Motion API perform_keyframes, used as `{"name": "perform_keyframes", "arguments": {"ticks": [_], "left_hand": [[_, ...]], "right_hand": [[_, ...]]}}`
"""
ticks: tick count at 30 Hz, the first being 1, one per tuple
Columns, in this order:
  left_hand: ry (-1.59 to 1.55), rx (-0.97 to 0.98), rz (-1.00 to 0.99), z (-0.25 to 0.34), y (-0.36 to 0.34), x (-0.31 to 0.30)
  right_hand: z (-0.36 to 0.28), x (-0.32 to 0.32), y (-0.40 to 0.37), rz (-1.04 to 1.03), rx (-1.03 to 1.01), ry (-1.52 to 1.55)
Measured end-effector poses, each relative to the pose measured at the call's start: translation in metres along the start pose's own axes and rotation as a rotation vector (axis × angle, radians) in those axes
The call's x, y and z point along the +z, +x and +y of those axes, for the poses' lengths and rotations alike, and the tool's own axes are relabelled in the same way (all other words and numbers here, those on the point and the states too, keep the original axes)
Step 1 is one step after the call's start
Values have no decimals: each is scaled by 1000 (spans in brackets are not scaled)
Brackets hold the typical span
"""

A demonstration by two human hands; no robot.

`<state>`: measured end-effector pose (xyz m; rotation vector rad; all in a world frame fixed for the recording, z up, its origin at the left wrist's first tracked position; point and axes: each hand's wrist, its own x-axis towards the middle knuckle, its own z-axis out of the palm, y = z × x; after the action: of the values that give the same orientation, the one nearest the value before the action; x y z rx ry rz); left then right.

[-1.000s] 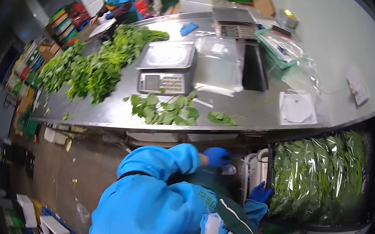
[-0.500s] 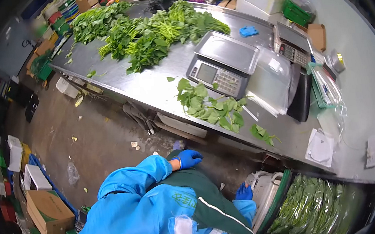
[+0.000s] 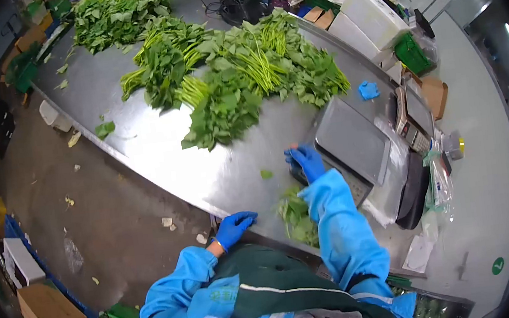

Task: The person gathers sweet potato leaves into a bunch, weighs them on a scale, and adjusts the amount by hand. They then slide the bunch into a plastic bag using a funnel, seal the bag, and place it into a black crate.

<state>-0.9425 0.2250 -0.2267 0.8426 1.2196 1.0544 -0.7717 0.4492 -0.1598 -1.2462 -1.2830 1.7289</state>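
A cardboard box (image 3: 45,308) stands on the floor at left, contents not seen. The left hand (image 3: 235,227) is laid on the near edge of the steel table (image 3: 159,145), fingers spread, holding nothing. Bare tabletop separates it from the heap of greens (image 3: 226,74). A small pile of leaves (image 3: 293,214), loose and flat, lies near the edge under the right forearm. The right hand (image 3: 307,161) is stretched flat beside the scale (image 3: 352,138), gripping nothing.

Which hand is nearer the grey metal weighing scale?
Right. The right hand is at a corner of the grey metal weighing scale; the left hand rests on the steel table, apart.
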Motion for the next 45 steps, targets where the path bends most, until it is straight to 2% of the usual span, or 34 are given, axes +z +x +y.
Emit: {"name": "perform_keyframes", "arguments": {"ticks": [2,4,6,7,9,10,13,14,16,19,20,22,24,26,28,30,31,34,37,38,39,40,41,42,43,44,45], "left_hand": [[-80,-27,-3,31,22,-36],[-137,-1,13,48,37,-69],[-162,-49,2,64,45,-95],[-180,-46,58,66,48,-104],[-223,-34,133,73,55,-121],[-226,-31,139,77,57,-127],[-276,-73,195,77,67,-136],[-276,-75,195,76,73,-138],[-287,-121,161,82,82,-139],[-218,-139,101,91,97,-140],[-198,-135,64,96,106,-140],[-148,-69,10,109,127,-137],[-85,3,-46,127,147,-134],[-113,41,-65,150,166,-129],[-113,24,-94,171,181,-128],[-124,6,-119,185,197,-125],[-166,33,-96,190,205,-122],[-181,83,-71,213,235,-113],[-331,135,-58,225,278,-104],[-499,70,-48,223,295,-101],[-664,6,-36,221,313,-100],[-661,6,-39,211,334,-101],[-862,-23,-94,199,357,-101],[-1062,-53,-152,194,372,-101],[-1057,-53,-159,196,378,-100],[-1219,-122,-202,197,382,-100],[-1378,-193,-245,198,386,-101]], "right_hand": [[-32,24,74,28,-59,-234],[-14,23,170,60,-259,-353],[-54,50,212,74,-120,-590],[-58,55,229,78,-102,-593],[-69,66,266,238,-359,-1220],[-71,72,281,233,-363,-1222],[-67,83,314,308,-399,-1657],[-70,82,324,307,-397,-1656],[-85,84,333,80,47,-1497],[-85,72,345,-38,10,-1438],[-80,71,341,-31,20,-1435],[-71,74,329,33,-116,-1549],[-79,69,333,37,-71,-1514],[-97,64,345,-118,11,-1417],[-120,63,341,-71,-10,-1390],[-142,66,337,-19,-114,-1454],[-149,67,334,59,-141,-1490],[-170,63,331,18,-47,-1438],[-166,62,320,96,-161,-1492],[-161,64,315,124,-226,-1541],[-163,69,309,83,-214,-1515],[-159,74,303,74,-234,-1463],[-154,79,296,66,-254,-1410],[-157,91,285,-21,-263,-1318],[-158,102,273,-106,-272,-1226],[-142,111,262,-99,-272,-1225],[-121,119,252,-73,-380,-1210]]}}
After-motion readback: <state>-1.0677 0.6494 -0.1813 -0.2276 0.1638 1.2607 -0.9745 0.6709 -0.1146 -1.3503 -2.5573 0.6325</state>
